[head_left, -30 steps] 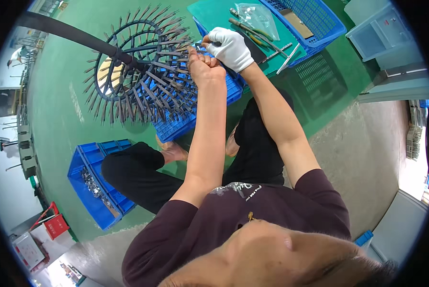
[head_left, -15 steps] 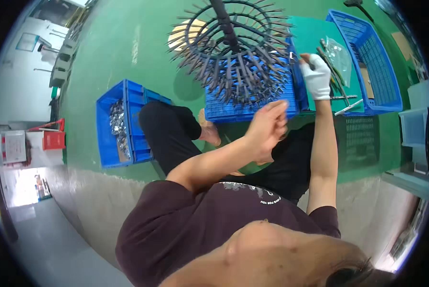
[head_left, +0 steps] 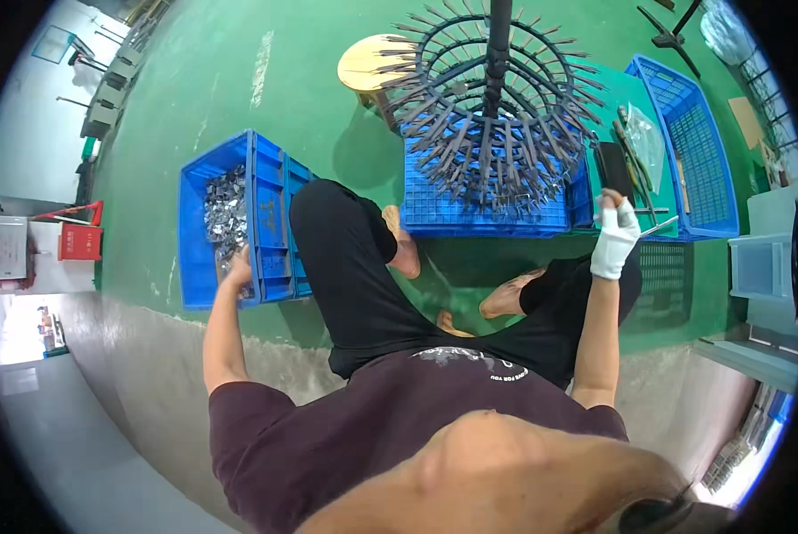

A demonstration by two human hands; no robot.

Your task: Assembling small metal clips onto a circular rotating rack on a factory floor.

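My left hand (head_left: 237, 270) is down inside a blue bin (head_left: 279, 214) at the left, at the near end of a heap of small shiny metal pieces (head_left: 225, 209). Its fingers are mostly lost among them. My right hand (head_left: 616, 238), in a white glove with bare fingertips, is closed on the lower end of a dark flat rectangular thing (head_left: 612, 169). A dark round wire rack (head_left: 492, 147), bristling with many dark prongs around a central post, stands in front of me over a blue crate (head_left: 479, 222).
Long-handled tools (head_left: 632, 156) and a clear plastic bag (head_left: 648, 142) lie on a green surface (head_left: 617, 89). Beyond stands a large blue basket (head_left: 724, 178). A round wooden stool (head_left: 368, 62) is behind the rack. My bare feet (head_left: 403, 249) rest on the green floor.
My left hand has swung from near the rack over to the left and into the bin. The right hand has drawn nearer to me and now has the dark rectangular thing.
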